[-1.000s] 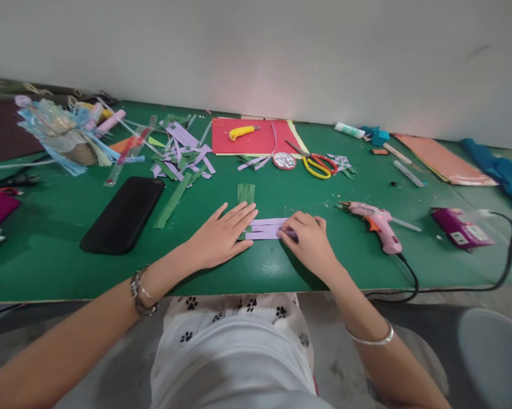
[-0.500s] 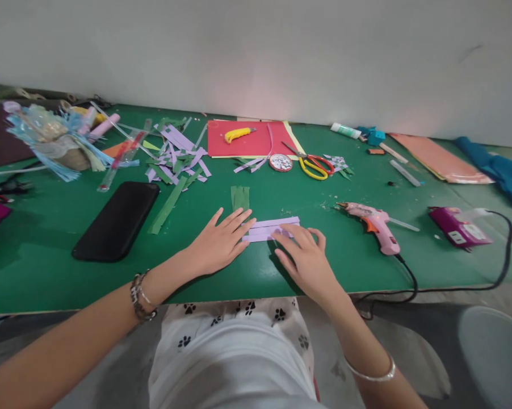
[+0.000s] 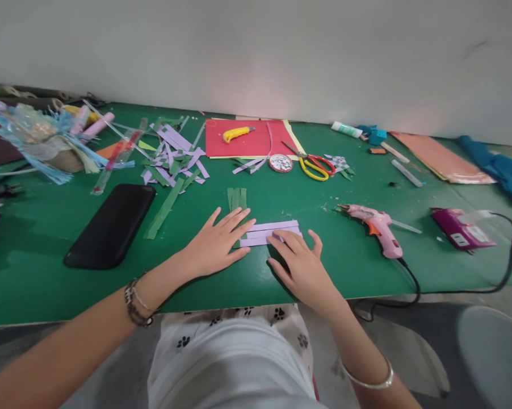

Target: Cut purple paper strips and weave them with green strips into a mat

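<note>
Purple paper strips [image 3: 260,233] lie side by side on the green table, just in front of me. My left hand [image 3: 215,241] rests flat with fingers spread, its fingertips over the left ends of the strips. Green paper strips [image 3: 237,199] stick out beyond those fingers; the part under the hand is hidden. Over the right part of the purple strips, my right hand [image 3: 298,261] is loosely bent, fingers apart and fingertips touching the paper. It covers their right end partly.
A black phone-like slab [image 3: 111,226] lies left, below a pile of paper strips [image 3: 175,153]. Scissors [image 3: 313,165] and a yellow cutter [image 3: 236,134] on red paper [image 3: 222,147] are behind. A pink glue gun [image 3: 377,224] with a cord lies right, near a purple box [image 3: 462,227].
The right hand has shifted slightly left and toward me across the purple strips. My left hand stays flat in nearly the same place. The view has tilted a little.
</note>
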A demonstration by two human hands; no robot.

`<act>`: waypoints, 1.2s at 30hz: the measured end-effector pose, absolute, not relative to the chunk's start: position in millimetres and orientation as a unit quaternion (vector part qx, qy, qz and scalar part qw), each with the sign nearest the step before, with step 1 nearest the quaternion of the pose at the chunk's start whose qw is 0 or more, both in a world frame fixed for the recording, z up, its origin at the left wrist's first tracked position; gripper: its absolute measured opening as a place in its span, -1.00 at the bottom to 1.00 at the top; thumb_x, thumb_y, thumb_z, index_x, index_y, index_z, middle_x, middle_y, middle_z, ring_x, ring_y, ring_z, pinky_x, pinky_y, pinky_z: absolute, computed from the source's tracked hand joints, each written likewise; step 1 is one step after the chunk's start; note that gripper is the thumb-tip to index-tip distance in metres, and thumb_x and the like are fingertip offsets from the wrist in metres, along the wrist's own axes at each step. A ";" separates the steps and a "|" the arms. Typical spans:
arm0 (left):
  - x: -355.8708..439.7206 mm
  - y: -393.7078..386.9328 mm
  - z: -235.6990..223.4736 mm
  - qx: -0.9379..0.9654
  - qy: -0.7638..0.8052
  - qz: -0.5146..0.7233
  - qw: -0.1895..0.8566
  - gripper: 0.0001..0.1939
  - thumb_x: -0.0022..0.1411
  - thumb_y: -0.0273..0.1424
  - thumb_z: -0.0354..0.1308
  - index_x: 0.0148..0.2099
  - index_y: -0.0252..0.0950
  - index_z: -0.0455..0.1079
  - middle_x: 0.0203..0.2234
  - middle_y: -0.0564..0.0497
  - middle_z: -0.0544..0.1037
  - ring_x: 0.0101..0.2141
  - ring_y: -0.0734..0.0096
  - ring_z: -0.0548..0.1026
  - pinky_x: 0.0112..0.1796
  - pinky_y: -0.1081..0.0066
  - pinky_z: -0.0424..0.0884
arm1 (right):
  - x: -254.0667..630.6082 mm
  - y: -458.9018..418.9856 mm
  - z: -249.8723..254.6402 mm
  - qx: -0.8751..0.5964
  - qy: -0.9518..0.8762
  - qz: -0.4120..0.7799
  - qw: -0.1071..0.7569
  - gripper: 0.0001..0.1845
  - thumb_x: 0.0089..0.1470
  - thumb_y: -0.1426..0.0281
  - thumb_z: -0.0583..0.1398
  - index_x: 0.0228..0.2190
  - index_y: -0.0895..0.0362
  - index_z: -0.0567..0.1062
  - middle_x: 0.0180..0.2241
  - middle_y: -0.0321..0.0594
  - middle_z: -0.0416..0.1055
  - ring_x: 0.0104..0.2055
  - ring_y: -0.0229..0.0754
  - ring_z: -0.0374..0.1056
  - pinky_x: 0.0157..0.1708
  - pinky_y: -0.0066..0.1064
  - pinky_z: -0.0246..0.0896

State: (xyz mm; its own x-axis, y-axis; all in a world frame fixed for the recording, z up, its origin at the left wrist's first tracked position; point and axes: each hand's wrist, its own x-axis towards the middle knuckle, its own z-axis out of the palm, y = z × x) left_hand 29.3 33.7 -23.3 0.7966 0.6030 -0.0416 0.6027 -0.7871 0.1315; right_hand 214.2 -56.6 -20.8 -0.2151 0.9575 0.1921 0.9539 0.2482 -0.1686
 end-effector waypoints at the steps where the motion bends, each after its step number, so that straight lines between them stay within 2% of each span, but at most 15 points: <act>1: 29.5 34.3 -23.8 0.946 0.317 0.002 0.070 -0.46 0.29 -0.15 -0.28 0.25 -0.23 -0.09 0.22 -0.05 -0.05 0.20 0.21 -0.08 0.12 0.01 -0.16 | 214.1 -56.5 -20.5 -0.614 -0.779 0.007 0.127 -0.66 0.15 0.32 -0.06 -0.08 0.11 0.33 -0.03 -0.12 0.32 0.00 -0.12 0.20 0.07 -0.09 -0.43; 6: 31.2 33.7 -25.4 0.942 0.328 0.000 0.070 -0.49 0.30 -0.18 -0.31 0.24 -0.24 -0.07 0.22 -0.05 -0.05 0.20 0.22 -0.09 0.12 -0.01 -0.18 | 213.6 -56.7 -19.3 -0.617 -0.778 0.000 0.120 -0.65 0.16 0.32 -0.08 -0.07 0.09 0.32 -0.01 -0.11 0.29 0.02 -0.12 0.18 0.07 -0.09 -0.42; 10: 27.9 35.6 -23.6 0.948 0.308 0.006 0.078 -0.43 0.28 -0.12 -0.27 0.25 -0.24 -0.13 0.23 -0.04 -0.11 0.21 0.21 -0.12 0.12 -0.02 -0.21 | 214.2 -56.9 -18.8 -0.600 -0.792 -0.019 0.114 -0.63 0.16 0.30 -0.08 -0.02 0.05 0.28 0.05 -0.12 0.23 0.07 -0.11 0.12 0.08 -0.09 -0.44; 15: 12.6 34.4 -20.8 0.958 0.269 0.015 0.095 -0.40 0.26 -0.07 -0.29 0.26 -0.23 -0.16 0.24 -0.01 -0.14 0.21 0.25 -0.14 0.14 0.14 -0.12 | 215.6 -56.7 -19.7 -0.600 -0.793 -0.012 0.101 -0.64 0.16 0.29 -0.09 -0.07 0.06 0.32 0.07 -0.09 0.19 0.10 -0.10 0.08 0.08 -0.08 -0.44; 18: 1.1 29.3 -21.0 0.966 0.239 0.008 0.097 -0.35 0.24 -0.02 -0.30 0.26 -0.24 -0.16 0.23 -0.02 -0.08 0.21 0.25 -0.11 0.15 0.13 -0.21 | 215.5 -56.6 -20.3 -0.605 -0.788 -0.006 0.111 -0.64 0.16 0.29 -0.09 -0.07 0.07 0.33 0.05 -0.09 0.21 0.07 -0.11 0.12 0.09 -0.09 -0.44; 24: -12.1 24.3 -24.1 0.978 0.173 -0.018 0.112 -0.31 0.15 0.07 -0.22 0.25 -0.09 -0.13 0.23 0.02 -0.07 0.20 0.16 -0.10 0.13 0.05 -0.29 | 214.6 -57.0 -20.7 -0.607 -0.785 -0.004 0.124 -0.64 0.16 0.29 -0.08 -0.07 0.07 0.33 0.03 -0.10 0.23 0.06 -0.12 0.13 0.09 -0.10 -0.43; 30: -11.6 24.2 -25.1 0.975 0.186 -0.033 0.120 -0.21 0.14 0.08 -0.23 0.28 -0.23 -0.29 0.22 -0.03 -0.07 0.21 0.23 -0.12 0.14 0.11 -0.38 | 213.9 -57.7 -22.2 -0.616 -0.778 -0.014 0.126 -0.65 0.14 0.29 -0.06 -0.08 0.05 0.34 0.02 -0.10 0.24 0.05 -0.12 0.14 0.09 -0.09 -0.41; 36: -11.9 23.4 -22.8 0.972 0.197 -0.042 0.119 -0.21 0.12 0.06 -0.16 0.28 -0.21 -0.26 0.22 -0.02 -0.06 0.20 0.22 -0.11 0.14 0.10 -0.38 | 214.3 -58.2 -23.5 -0.615 -0.777 -0.009 0.135 -0.66 0.14 0.30 -0.06 -0.09 0.06 0.35 0.01 -0.12 0.26 0.03 -0.12 0.16 0.09 -0.09 -0.42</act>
State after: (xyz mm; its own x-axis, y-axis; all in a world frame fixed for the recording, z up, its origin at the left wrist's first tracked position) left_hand -11.9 23.4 -22.8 0.9188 0.3736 -0.1277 0.3933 -0.8941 0.2142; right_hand 214.3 -58.2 -23.5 -0.2061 0.9531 0.2217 0.9582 0.2425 -0.1519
